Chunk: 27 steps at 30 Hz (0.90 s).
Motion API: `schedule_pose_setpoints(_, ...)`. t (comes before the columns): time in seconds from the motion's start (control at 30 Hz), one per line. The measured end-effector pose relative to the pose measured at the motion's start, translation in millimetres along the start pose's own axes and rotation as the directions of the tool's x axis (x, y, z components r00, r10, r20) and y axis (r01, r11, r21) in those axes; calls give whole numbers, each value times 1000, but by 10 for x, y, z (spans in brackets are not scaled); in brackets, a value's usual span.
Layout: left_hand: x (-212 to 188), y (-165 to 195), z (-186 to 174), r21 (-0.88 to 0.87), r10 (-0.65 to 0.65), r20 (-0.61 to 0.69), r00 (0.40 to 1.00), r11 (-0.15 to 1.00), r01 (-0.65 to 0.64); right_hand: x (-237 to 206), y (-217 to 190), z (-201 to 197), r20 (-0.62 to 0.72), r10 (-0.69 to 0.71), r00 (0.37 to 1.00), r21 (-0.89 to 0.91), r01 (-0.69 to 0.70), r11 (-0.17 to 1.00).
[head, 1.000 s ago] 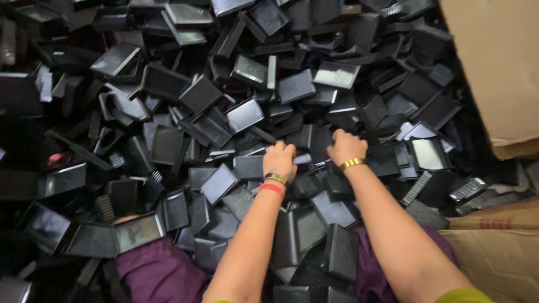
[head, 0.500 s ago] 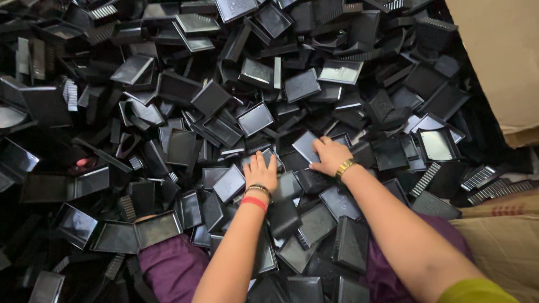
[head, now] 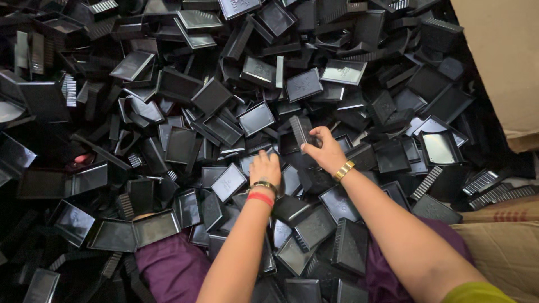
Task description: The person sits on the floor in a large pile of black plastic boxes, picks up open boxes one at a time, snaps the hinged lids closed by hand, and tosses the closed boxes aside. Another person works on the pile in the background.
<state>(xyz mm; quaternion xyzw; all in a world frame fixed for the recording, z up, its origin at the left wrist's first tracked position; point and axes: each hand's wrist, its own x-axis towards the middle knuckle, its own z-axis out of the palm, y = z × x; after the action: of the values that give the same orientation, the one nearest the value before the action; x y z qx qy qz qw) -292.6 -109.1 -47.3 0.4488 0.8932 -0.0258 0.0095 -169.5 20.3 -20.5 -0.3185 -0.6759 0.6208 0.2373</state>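
A deep heap of small black plastic trays (head: 255,118) and ribbed black pieces fills the view. My right hand (head: 323,148), with a gold bangle at the wrist, grips one black ribbed piece (head: 299,132) held upright just above the heap. My left hand (head: 265,168), wearing a red band and a dark bracelet, rests palm down on the trays beside it, fingers curled into the pile; whether it grips one is hidden. Both forearms reach in from the bottom edge.
Brown cardboard (head: 499,62) stands at the upper right, and more cardboard (head: 505,247) lies at the lower right. Purple cloth (head: 168,266) shows under the trays near the bottom. Several ribbed strips (head: 485,182) lie at the right.
My right hand has lifted a ribbed black piece out of the heap. My left hand has shifted slightly left and forward over the trays.
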Motion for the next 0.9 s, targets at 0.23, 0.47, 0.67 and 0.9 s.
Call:
schedule_pose_setpoints(0.23, -2, -12, -24, 114, 10, -27, 1000, 993, -7, -13, -22, -26, 63, -75, 995, 274, 55, 960)
schedule_pose_setpoints(0.47, -23, -67, -159, -990, -266, 141, 953, -21, 141, -81, -34, 5, 295, 53, 954, 596, -226, 771)
schedule_pose_setpoints(0.67, -45, -47, -238, -822, -205, 398, 894, -512, 248, -168, -26, 160, 390, 13, 921, 621, -273, 735)
schedule_pose_setpoints(0.9, -153, -36, -164, -841, -250, 436, 864, -456, 292, -263, 17, 221, 418, -259, 871, 408, 75, 910)
